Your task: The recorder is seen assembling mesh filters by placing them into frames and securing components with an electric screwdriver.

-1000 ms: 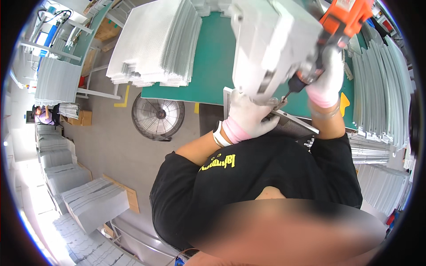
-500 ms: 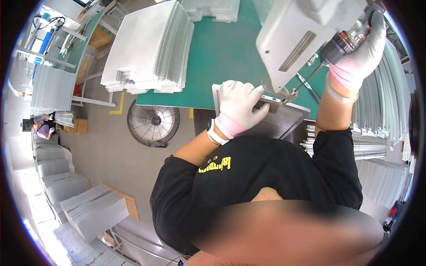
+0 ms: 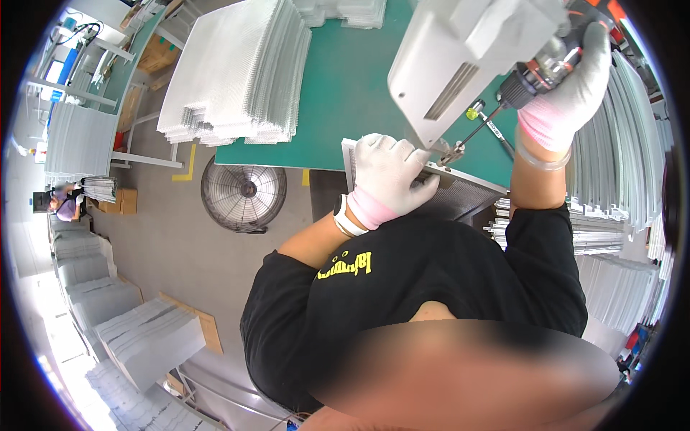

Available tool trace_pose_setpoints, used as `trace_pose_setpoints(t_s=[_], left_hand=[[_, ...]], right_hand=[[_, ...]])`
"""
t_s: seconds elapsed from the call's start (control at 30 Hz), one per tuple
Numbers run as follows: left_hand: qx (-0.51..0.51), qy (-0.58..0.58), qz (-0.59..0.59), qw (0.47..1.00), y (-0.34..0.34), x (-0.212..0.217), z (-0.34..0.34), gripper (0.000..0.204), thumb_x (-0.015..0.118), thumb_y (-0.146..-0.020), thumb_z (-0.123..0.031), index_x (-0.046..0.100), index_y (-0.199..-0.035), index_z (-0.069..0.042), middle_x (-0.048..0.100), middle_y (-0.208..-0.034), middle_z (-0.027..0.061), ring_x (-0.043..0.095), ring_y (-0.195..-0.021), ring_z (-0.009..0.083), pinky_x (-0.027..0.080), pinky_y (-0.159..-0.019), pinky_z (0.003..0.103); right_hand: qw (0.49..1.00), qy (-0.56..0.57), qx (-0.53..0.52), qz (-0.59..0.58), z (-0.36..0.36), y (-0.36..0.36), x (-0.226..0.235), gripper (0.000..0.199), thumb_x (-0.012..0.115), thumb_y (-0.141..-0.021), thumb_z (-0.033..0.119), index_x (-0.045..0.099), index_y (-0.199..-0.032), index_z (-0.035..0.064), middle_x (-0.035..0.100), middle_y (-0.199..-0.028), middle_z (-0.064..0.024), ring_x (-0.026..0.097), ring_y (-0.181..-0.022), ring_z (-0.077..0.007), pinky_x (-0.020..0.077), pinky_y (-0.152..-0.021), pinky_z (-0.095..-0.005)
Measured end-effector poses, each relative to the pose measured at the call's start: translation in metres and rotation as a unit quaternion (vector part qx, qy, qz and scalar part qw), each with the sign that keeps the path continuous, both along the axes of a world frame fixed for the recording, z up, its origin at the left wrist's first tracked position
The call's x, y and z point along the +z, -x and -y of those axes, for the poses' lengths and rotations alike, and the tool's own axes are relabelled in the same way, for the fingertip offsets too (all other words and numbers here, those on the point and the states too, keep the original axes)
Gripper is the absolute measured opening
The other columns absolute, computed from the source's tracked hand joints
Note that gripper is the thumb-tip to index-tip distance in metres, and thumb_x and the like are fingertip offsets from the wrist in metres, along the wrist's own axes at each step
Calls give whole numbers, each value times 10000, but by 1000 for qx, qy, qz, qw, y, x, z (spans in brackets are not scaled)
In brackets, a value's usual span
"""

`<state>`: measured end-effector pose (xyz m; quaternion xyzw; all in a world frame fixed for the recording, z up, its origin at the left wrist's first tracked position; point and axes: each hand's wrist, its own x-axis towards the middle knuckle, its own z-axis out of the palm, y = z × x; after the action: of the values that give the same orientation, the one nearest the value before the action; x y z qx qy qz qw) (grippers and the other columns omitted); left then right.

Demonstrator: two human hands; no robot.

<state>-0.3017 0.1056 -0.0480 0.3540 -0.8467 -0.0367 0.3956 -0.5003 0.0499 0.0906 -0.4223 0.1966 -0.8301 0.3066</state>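
Observation:
My left hand (image 3: 394, 176), in a white glove with a pink cuff, grips the upper edge of a metal-framed mesh panel (image 3: 456, 201). Its fingers curl over the frame; my body hides the panel's lower part. My gloved right hand (image 3: 571, 108) is wrapped round a black and orange power drill (image 3: 528, 85). From the drill a long thin bit (image 3: 481, 126) slants down to a small metal fitting (image 3: 451, 153) at the panel's edge. A pale grey slotted housing (image 3: 449, 79) hangs over the panel and partly covers the drill.
The green table (image 3: 345, 79) carries a tall stack of mesh sheets (image 3: 223, 65). A pen-like tool (image 3: 497, 131) lies under the bit. Left of the table stands a floor fan (image 3: 244, 197). Metal strips (image 3: 611, 144) crowd the right side. A person (image 3: 66, 205) is far left.
The grey housing, drill and small metal fitting have shifted left in the picture. The panel's right corner sits slightly lower. My left hand keeps its grip on the frame.

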Motion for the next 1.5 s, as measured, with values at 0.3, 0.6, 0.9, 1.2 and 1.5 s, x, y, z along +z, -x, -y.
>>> trace_pose_setpoints(t_s=[0.3, 0.6, 0.9, 1.2, 1.5], left_hand=[[-15, -12, 27, 999, -2, 1, -7, 353, 740, -694, -321, 704, -1001, -150, 631, -865, 18, 596, -813, 231, 422, -737, 426], [-40, -49, 29, 998, 3, -3, -13, 391, 744, -731, -359, 730, -1094, -215, 630, -843, -23, 623, -809, 208, 424, -740, 425], [-115, -103, -62, 986, 14, -49, -19, 438, 736, -679, -352, 711, -1104, -247, 639, -923, 12, 612, -832, 243, 397, -770, 457], [-72, -54, -75, 993, 13, -48, -12, 376, 778, -650, -335, 708, -975, -161, 560, -871, 86, 560, -810, 291, 398, -755, 461], [-16, 9, 34, 999, 4, -15, 34, 306, 732, -754, -336, 693, -962, -116, 576, -759, 33, 563, -730, 244, 396, -759, 410]], right_hand=[[981, -45, 186, 38, 1, -8, -22, 349, 552, -1016, 353, 573, -1191, 52, 679, -972, -46, 663, -753, -130, 549, -661, -257], [969, -75, 198, -127, -20, -22, -47, 461, 604, -967, 445, 532, -1130, 20, 578, -813, -45, 513, -579, -80, 403, -503, -211], [935, -25, 328, 133, -31, -15, -76, 699, 571, -972, 416, 336, -1493, 15, 563, -1371, -153, 618, -1174, -246, 526, -992, -396], [905, -14, 406, 124, -15, 0, -87, 577, 532, -1000, 371, 414, -1461, 45, 570, -1382, -149, 606, -1208, -269, 496, -1032, -438], [993, -32, -97, -52, 23, 9, 57, 245, 577, -1013, 283, 602, -1159, 88, 636, -875, 21, 574, -690, -51, 477, -626, -179]])
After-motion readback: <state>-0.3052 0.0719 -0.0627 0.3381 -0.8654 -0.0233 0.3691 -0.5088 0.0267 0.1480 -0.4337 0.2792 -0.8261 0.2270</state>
